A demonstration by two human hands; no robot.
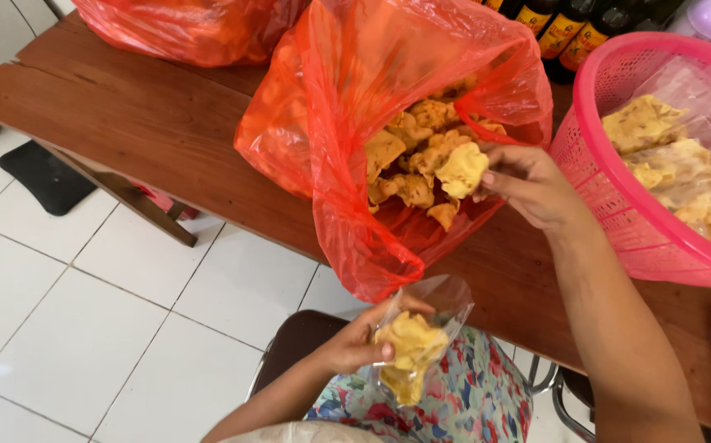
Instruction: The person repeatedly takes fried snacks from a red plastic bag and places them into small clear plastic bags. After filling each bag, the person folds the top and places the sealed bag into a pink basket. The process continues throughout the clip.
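Observation:
My right hand [532, 184] pinches a yellow fried cracker [462, 168] at the mouth of a big red plastic bag [347, 98] that lies open on the wooden table [150, 123] and holds several more crackers [409, 160]. Lower down, over my flowered lap, my left hand [351, 344] grips a small clear plastic bag [417, 344], its mouth open upward and partly filled with crackers.
A pink plastic basket [610, 172] at the right holds packed clear bags of crackers. A second red bag [191, 29] lies at the table's back, dark bottles [569, 29] stand behind. White tiled floor [85, 303] and a dark stool [298, 336] lie below.

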